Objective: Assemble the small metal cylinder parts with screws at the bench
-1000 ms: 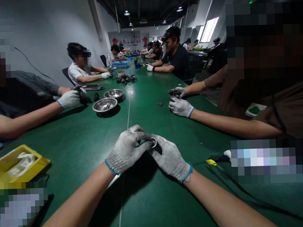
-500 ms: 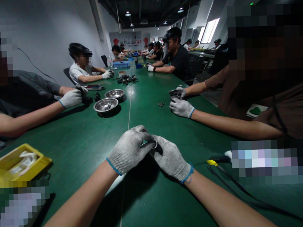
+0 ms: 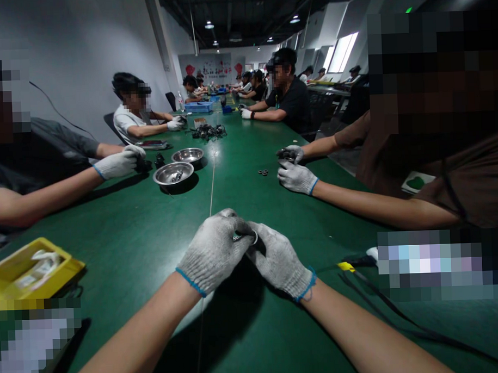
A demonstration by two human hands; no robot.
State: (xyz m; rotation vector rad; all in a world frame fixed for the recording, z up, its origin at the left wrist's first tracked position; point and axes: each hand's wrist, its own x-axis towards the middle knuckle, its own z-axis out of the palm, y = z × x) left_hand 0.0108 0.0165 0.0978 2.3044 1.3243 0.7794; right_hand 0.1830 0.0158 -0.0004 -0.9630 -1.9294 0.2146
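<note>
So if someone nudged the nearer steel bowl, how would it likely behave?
The nearer steel bowl looks thin and shallow, so probably light and stiff. Its polished surface suggests it would slide on the green table rather than tip. Small parts inside would likely rattle.

Both bare forearms converge; grey-gloved left hand (image 3: 212,253) and grey-gloved right hand (image 3: 276,260) meet fingertip to fingertip, fingers curled closed

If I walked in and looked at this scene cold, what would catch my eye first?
First, the two gloved hands meeting at bottom centre: the left hand and right hand pinch a small metal ring between them over the green table. Next, two shiny steel bowls further up on the left, and a yellow tray at the left edge. Gloved co-workers line both sides.
</note>
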